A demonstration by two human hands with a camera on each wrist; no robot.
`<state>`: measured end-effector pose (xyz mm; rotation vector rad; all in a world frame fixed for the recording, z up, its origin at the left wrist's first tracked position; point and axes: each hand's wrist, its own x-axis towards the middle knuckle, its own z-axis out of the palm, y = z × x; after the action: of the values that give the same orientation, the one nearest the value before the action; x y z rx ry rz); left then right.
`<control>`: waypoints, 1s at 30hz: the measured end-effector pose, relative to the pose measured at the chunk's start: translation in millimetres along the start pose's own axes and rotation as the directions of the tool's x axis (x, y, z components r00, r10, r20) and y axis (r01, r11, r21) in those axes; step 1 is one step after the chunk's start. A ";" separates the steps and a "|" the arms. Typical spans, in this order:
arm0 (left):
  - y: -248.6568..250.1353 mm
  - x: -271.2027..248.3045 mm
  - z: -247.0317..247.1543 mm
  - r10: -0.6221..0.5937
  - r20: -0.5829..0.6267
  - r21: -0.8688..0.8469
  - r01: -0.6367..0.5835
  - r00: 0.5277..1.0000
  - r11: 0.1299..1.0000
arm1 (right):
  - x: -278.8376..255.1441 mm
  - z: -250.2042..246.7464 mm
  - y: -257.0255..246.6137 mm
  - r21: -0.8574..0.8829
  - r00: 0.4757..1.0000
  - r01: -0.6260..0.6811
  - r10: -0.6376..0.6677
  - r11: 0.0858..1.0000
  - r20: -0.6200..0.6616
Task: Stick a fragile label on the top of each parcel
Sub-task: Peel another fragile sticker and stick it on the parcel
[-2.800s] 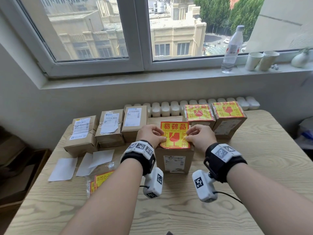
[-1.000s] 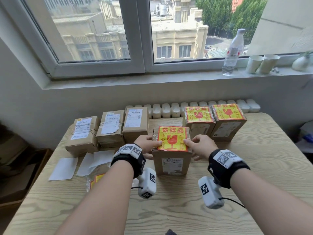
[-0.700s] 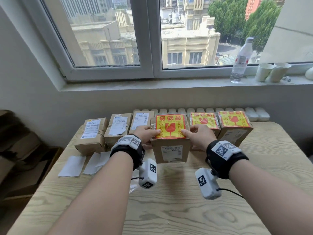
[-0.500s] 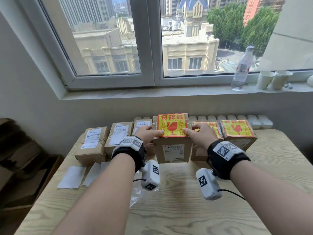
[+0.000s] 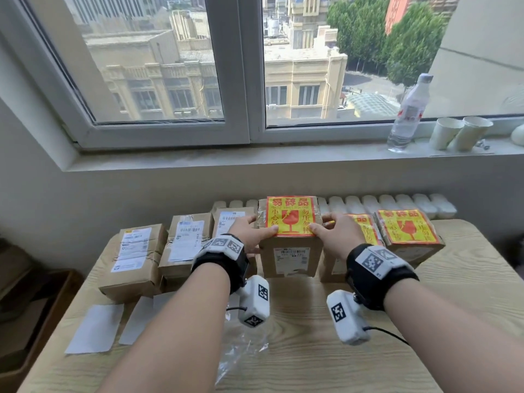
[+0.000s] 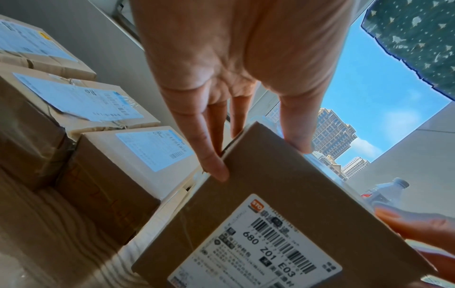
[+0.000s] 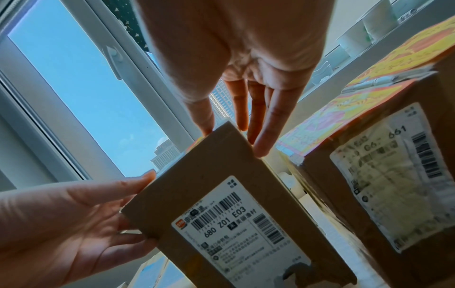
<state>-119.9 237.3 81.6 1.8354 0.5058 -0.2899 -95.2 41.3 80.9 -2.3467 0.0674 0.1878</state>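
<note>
A pale wood-grain desk (image 5: 312, 350) stands against a grey wall under a wide window; on the sill stand a water bottle (image 5: 408, 112) and two paper cups (image 5: 459, 133), and a white radiator (image 5: 397, 202) runs along behind the desk. The parcel (image 5: 290, 248) with a yellow and red fragile label (image 5: 290, 215) on its top sits between the two hands, over the far middle of the desk; whether its base touches the desk cannot be told. The left hand (image 5: 249, 232) grips its left side, thumb on the top edge at the label's near corner and fingers down the side; the right hand (image 5: 337, 235) grips the right side the same way, thumb on the label's other near corner. Just to the right are two more parcels already labelled, one (image 5: 360, 231) partly hidden behind the right hand and one (image 5: 408, 236) beyond it. To the left three brown parcels (image 5: 184, 242) carry only white shipping slips. That makes six parcels, three with fragile labels. Two white backing sheets (image 5: 96, 327) and a clear plastic bag (image 5: 241, 353) lie on the near left of the desk.
</note>
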 end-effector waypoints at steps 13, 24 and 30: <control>-10.1 25.4 10.8 -0.069 0.097 -0.058 0.074 0.993 0.996 | 13.6 10.7 3.5 -0.166 0.999 -0.035 0.031 0.986 -0.028; -12.6 25.6 20.5 -0.112 0.122 -0.047 0.118 0.986 0.992 | 11.8 7.9 8.9 -0.238 0.999 -0.036 0.035 0.971 -0.008; -10.1 21.4 21.4 -0.060 0.039 0.156 0.054 0.997 0.986 | 10.2 5.6 11.3 -0.246 1.000 -0.021 0.022 0.969 -0.002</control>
<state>-104.9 223.9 57.0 1.9631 0.5183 -0.4171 -86.9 37.4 67.5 -2.5944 0.0728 0.2185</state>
